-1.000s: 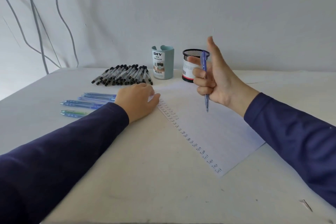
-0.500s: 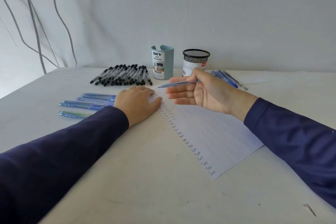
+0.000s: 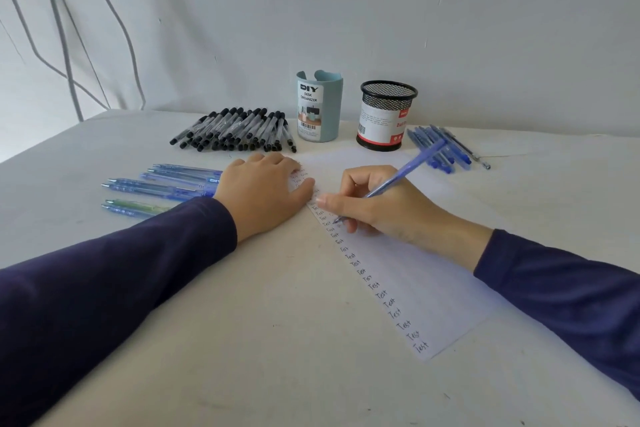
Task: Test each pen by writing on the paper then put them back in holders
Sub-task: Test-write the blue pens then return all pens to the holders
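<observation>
The right hand point(image 3: 388, 204) pinches a blue pen point(image 3: 398, 177) in a writing grip, tip on the paper point(image 3: 398, 270) beside a column of "Test" words. The left hand point(image 3: 266, 191) lies flat, fingers straight, pressing the sheet's edge on the bench point(image 3: 242, 322). Both holders point(image 3: 319, 107) stand behind.

White table point(image 3: 311, 374) before me. Paper sheet point(image 3: 415, 270) flat at centre, "Test" column down left edge. Black-capped pens point(image 3: 235, 130) heaped back left, row of blue pens point(image 3: 166, 184) nearer. Pale blue desk organizer point(image 3: 319, 107), black mesh holder point(image 3: 386, 118) upright at back; heap of blue pens point(image 3: 440, 146) just right.
</observation>
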Tool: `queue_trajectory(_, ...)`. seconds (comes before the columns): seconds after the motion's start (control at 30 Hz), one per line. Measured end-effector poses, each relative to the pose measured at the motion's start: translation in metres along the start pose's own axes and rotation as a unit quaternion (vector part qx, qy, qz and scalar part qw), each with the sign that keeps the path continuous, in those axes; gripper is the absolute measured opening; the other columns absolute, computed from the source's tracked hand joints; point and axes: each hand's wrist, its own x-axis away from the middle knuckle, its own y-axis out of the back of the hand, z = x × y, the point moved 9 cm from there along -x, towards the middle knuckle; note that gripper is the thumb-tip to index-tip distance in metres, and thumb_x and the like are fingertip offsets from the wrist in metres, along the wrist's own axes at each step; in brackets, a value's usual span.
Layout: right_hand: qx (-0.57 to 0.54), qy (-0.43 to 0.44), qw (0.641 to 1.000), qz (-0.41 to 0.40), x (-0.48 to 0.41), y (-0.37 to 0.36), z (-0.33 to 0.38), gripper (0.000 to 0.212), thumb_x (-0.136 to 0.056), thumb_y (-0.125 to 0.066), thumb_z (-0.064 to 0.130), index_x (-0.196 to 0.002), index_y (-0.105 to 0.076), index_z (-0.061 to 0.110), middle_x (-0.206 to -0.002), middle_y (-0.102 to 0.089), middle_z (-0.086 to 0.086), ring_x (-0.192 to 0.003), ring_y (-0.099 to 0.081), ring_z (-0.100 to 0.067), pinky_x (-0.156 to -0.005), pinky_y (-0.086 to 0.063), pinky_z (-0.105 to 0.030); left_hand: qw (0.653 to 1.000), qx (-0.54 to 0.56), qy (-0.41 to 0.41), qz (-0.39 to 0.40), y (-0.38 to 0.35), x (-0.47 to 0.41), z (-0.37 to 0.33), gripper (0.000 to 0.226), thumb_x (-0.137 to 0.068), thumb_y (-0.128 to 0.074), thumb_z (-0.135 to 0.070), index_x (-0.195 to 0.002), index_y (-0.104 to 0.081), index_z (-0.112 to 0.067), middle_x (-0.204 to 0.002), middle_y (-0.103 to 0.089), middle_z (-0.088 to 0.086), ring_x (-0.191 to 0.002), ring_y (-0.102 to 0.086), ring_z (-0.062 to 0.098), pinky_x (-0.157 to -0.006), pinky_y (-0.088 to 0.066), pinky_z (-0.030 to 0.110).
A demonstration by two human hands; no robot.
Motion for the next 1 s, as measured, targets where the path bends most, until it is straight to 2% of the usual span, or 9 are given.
queue_trajectory(0.13, 0.023, 0.018, 0.998, -0.051, -0.002, 0.005, -0.001, 0.04, -0.087, -0.068, 0.015, -0.054, -0.047, 0.009, -0.043, -0.05, -0.001, -0.044, -0.046, -0.012, -0.045, -0.039, -0.015, 1.0, 0.0, -0.012, 0.004, -0.001, 0.0, 0.0, 0.053, -0.096, -0.032, -0.056, -0.137, -0.049, -0.027, -0.141, -0.05, -0.004, -0.128, -0.045, 0.02, -0.101, -0.034, 0.036)
queue_trajectory(0.27, 0.038, 0.033, 0.995, -0.091, 0.001, 0.011, -0.001, 0.038, -0.085, -0.066, 0.008, -0.054, -0.044, 0.004, -0.039, -0.048, 0.01, -0.042, -0.048, -0.006, -0.055, -0.052, -0.026, 1.0, -0.002, -0.014, 0.005, -0.003, 0.0, 0.001, 0.053, -0.096, -0.032, -0.056, -0.138, -0.048, -0.027, -0.141, -0.05, -0.004, -0.128, -0.045, 0.02, -0.101, -0.035, 0.036)
queue_trajectory(0.4, 0.017, 0.01, 0.996, -0.091, 0.001, 0.013, -0.004, 0.032, -0.085, -0.068, 0.012, -0.059, -0.051, 0.003, -0.044, -0.054, 0.003, -0.041, -0.05, -0.007, -0.045, -0.044, -0.018, 1.0, -0.004, -0.016, 0.006, -0.003, -0.001, 0.002, 0.054, -0.097, -0.031, -0.056, -0.139, -0.048, -0.027, -0.141, -0.05, -0.004, -0.127, -0.045, 0.02, -0.101, -0.035, 0.036)
queue_trajectory(0.53, 0.008, -0.016, 0.997, -0.072, -0.002, 0.009, -0.009, 0.033, -0.086, -0.069, 0.013, -0.058, -0.052, 0.008, -0.046, -0.056, -0.001, -0.041, -0.053, -0.008, -0.046, -0.047, -0.018, 1.0, -0.003, -0.016, 0.006, -0.003, -0.001, 0.001, 0.053, -0.097, -0.032, -0.056, -0.139, -0.048, -0.027, -0.141, -0.05, -0.004, -0.127, -0.045, 0.02, -0.102, -0.035, 0.036)
queue_trajectory(0.7, 0.019, -0.008, 0.997, -0.068, -0.003, 0.007, -0.008, 0.04, -0.086, -0.07, 0.013, -0.051, -0.049, 0.015, -0.044, -0.055, 0.001, -0.042, -0.056, -0.012, -0.052, -0.054, -0.023, 1.0, -0.005, -0.015, 0.005, -0.002, -0.001, 0.002, 0.053, -0.097, -0.032, -0.055, -0.139, -0.048, -0.027, -0.141, -0.05, -0.004, -0.128, -0.045, 0.02, -0.102, -0.034, 0.036)
queue_trajectory(0.77, 0.023, -0.004, 0.997, -0.075, -0.002, 0.009, -0.007, 0.041, -0.085, -0.07, 0.013, -0.05, -0.048, 0.016, -0.042, -0.053, 0.002, -0.045, -0.059, -0.019, -0.058, -0.059, -0.031, 1.0, -0.004, -0.015, 0.004, -0.002, -0.001, 0.002, 0.053, -0.097, -0.032, -0.055, -0.139, -0.048, -0.027, -0.141, -0.05, -0.004, -0.127, -0.045, 0.02, -0.101, -0.034, 0.036)
queue_trajectory(0.8, 0.027, -0.002, 0.997, -0.076, -0.002, 0.009, -0.006, 0.04, -0.085, -0.069, 0.012, -0.051, -0.049, 0.014, -0.041, -0.053, 0.005, -0.043, -0.057, -0.016, -0.063, -0.059, -0.035, 1.0, -0.003, -0.015, 0.005, -0.003, -0.001, 0.002, 0.053, -0.097, -0.032, -0.055, -0.139, -0.048, -0.027, -0.141, -0.05, -0.004, -0.127, -0.045, 0.02, -0.101, -0.034, 0.036)
queue_trajectory(0.9, 0.024, -0.006, 0.997, -0.071, -0.002, 0.009, -0.005, 0.033, -0.087, -0.068, 0.012, -0.059, -0.052, 0.007, -0.042, -0.055, 0.009, -0.039, -0.052, -0.004, -0.056, -0.056, -0.026, 1.0, -0.002, -0.016, 0.006, -0.004, -0.001, 0.002, 0.053, -0.097, -0.032, -0.055, -0.139, -0.048, -0.027, -0.142, -0.049, -0.004, -0.128, -0.045, 0.02, -0.102, -0.034, 0.036)
queue_trajectory(1.0, 0.028, -0.008, 0.997, -0.068, -0.002, 0.008, -0.005, 0.034, -0.086, -0.069, 0.013, -0.056, -0.052, 0.01, -0.044, -0.055, 0.002, -0.041, -0.054, -0.006, -0.055, -0.055, -0.022, 1.0, -0.003, -0.017, 0.006, -0.004, -0.001, 0.002, 0.053, -0.097, -0.032, -0.055, -0.139, -0.048, -0.026, -0.142, -0.05, -0.004, -0.128, -0.045, 0.021, -0.102, -0.034, 0.037)
